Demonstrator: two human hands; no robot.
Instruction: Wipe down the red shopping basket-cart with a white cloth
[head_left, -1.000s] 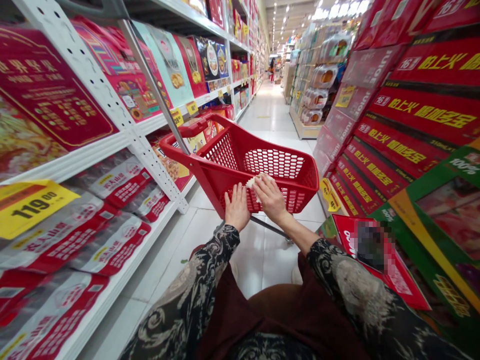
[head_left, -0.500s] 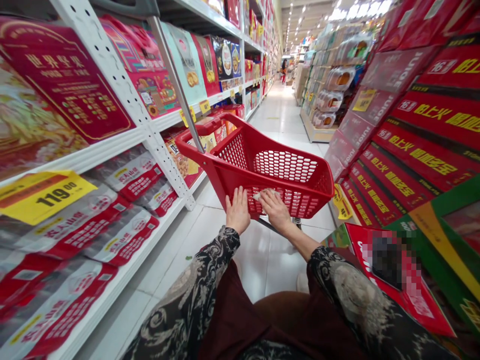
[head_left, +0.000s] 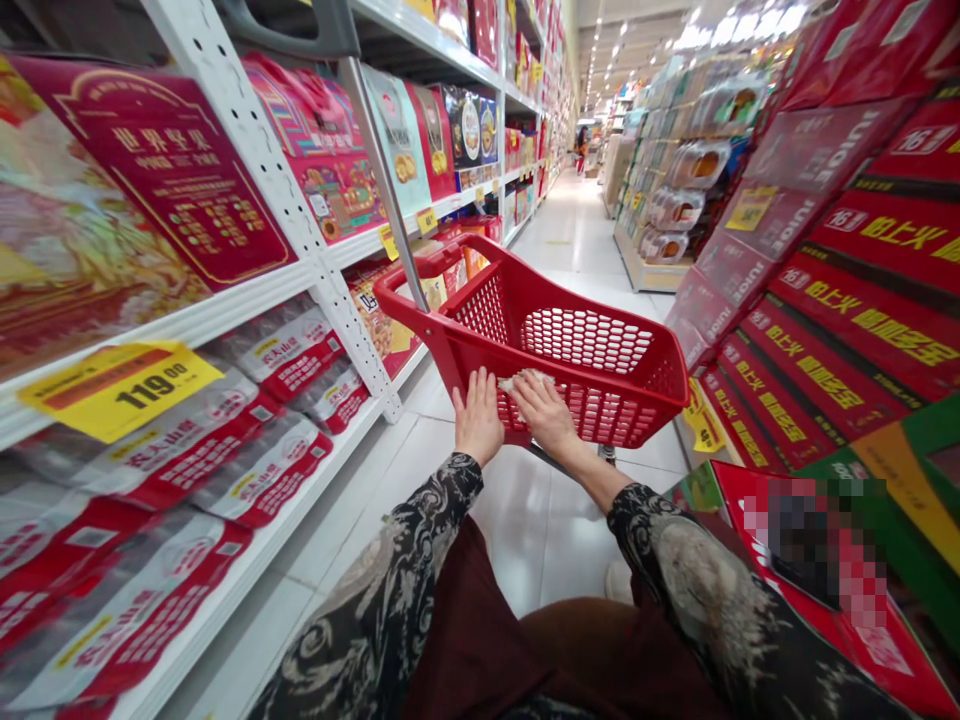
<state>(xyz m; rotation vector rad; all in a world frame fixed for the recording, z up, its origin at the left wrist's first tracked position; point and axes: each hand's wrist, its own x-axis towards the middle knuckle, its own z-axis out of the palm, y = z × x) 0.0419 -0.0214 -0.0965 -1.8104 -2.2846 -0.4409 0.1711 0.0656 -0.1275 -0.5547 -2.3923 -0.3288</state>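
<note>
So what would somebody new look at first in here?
Probably the red basket in the middle, with the left hand and right hand, with its whitish cloth, against its near side. Then the yellow price tag at left and stacked red boxes at right.

In a supermarket aisle [head_left: 559, 245], a bare right hand [head_left: 546, 412] holds a whitish cloth [head_left: 512, 383] against the near side of a red shopping trolley [head_left: 525, 356]; the left hand [head_left: 478, 422] lies flat alongside.
</note>
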